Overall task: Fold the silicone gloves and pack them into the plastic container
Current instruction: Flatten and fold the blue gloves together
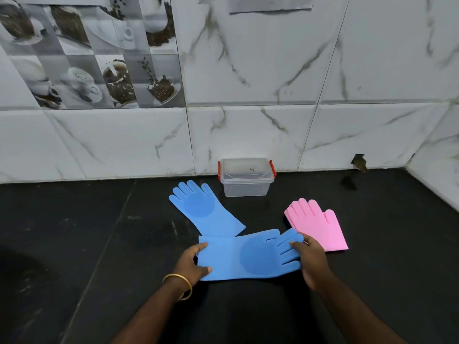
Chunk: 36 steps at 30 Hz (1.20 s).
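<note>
A blue silicone glove lies flat across the black counter in front of me, cuff to the left, fingers to the right. My left hand grips its cuff edge between thumb and fingers. My right hand pinches the glove's fingertips. A second blue glove lies flat behind it, fingers pointing away to the left. To the right rests a pink glove, folded short. The clear plastic container with red clips stands against the wall, its lid on.
The black counter runs left and right and meets a marble-tiled wall at the back. A wall also closes in the far right corner. A small broken hole shows at the wall's base.
</note>
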Each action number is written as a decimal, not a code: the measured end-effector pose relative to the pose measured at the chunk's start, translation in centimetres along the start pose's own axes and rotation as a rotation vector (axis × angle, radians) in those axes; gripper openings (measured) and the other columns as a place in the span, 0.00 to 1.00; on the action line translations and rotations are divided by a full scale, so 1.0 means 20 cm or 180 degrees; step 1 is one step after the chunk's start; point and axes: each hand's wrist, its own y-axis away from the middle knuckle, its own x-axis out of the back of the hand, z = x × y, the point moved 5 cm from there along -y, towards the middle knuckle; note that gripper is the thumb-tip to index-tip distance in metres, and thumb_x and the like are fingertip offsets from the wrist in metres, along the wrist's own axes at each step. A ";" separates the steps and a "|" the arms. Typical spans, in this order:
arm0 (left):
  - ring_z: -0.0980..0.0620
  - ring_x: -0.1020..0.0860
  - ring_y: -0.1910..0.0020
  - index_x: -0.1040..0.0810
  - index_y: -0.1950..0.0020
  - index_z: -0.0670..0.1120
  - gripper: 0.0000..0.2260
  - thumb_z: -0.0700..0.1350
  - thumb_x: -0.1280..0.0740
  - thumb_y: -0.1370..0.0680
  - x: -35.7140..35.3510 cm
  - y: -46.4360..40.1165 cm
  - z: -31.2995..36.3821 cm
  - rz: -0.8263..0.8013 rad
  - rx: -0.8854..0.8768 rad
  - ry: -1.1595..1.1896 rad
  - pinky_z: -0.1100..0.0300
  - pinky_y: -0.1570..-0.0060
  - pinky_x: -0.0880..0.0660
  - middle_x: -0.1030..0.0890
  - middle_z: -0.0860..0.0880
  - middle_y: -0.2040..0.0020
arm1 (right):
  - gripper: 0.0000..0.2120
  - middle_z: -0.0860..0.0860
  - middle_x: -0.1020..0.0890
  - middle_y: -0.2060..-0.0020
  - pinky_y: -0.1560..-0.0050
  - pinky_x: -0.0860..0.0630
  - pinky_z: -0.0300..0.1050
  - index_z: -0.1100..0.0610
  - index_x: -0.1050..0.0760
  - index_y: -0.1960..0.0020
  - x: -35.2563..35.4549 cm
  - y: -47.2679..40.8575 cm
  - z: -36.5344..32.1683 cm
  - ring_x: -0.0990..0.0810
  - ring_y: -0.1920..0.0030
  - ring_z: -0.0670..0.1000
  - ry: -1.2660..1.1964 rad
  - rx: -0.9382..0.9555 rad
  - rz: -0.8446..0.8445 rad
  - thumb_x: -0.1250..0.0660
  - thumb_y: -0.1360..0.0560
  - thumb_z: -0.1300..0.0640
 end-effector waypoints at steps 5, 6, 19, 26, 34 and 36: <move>0.49 0.24 0.42 0.23 0.49 0.56 0.18 0.50 0.22 0.34 0.04 -0.05 0.04 0.0647 -0.0082 -0.0747 0.52 0.40 0.25 0.26 0.50 0.42 | 0.21 0.54 0.22 0.36 0.43 0.23 0.51 0.56 0.29 0.31 0.06 0.04 -0.10 0.22 0.44 0.50 0.1170 0.0985 0.0656 0.31 0.23 0.62; 0.49 0.25 0.43 0.24 0.51 0.56 0.15 0.53 0.23 0.34 0.04 -0.06 0.07 0.0721 -0.0091 -0.0856 0.52 0.42 0.26 0.26 0.52 0.44 | 0.21 0.53 0.22 0.36 0.42 0.24 0.50 0.55 0.29 0.31 0.06 0.06 -0.13 0.24 0.43 0.49 0.1331 0.1214 0.0711 0.31 0.23 0.61; 0.39 0.21 0.52 0.23 0.41 0.34 0.19 0.41 0.25 0.28 0.03 -0.42 0.24 0.0766 0.1310 0.1012 0.47 0.45 0.23 0.19 0.39 0.43 | 0.25 0.47 0.25 0.36 0.46 0.22 0.43 0.52 0.30 0.31 -0.03 0.13 -0.11 0.25 0.36 0.51 0.1545 0.1185 -0.0048 0.27 0.26 0.59; 0.43 0.25 0.52 0.25 0.52 0.38 0.06 0.37 0.30 0.25 0.02 -0.47 0.43 0.0968 0.0961 0.1347 0.53 0.51 0.28 0.24 0.44 0.51 | 0.17 0.46 0.20 0.44 0.51 0.19 0.43 0.47 0.26 0.40 -0.13 0.12 -0.09 0.21 0.43 0.48 0.1167 0.0891 -0.0340 0.27 0.26 0.56; 0.39 0.22 0.44 0.40 0.27 0.49 0.33 0.29 0.32 0.27 0.01 -0.43 0.58 0.0979 0.0531 0.1994 0.50 0.62 0.19 0.30 0.39 0.36 | 0.30 0.57 0.19 0.42 0.46 0.19 0.52 0.59 0.24 0.39 -0.59 0.11 0.00 0.17 0.44 0.58 -0.0026 -0.1264 -0.1515 0.35 0.26 0.34; 0.41 0.21 0.48 0.37 0.29 0.51 0.31 0.31 0.32 0.26 0.02 -0.40 0.58 0.0952 0.0444 0.1810 0.54 0.64 0.21 0.26 0.38 0.38 | 0.38 0.59 0.19 0.41 0.47 0.19 0.52 0.61 0.26 0.39 -0.71 0.06 0.02 0.18 0.43 0.60 -0.0083 -0.1402 -0.1586 0.39 0.28 0.28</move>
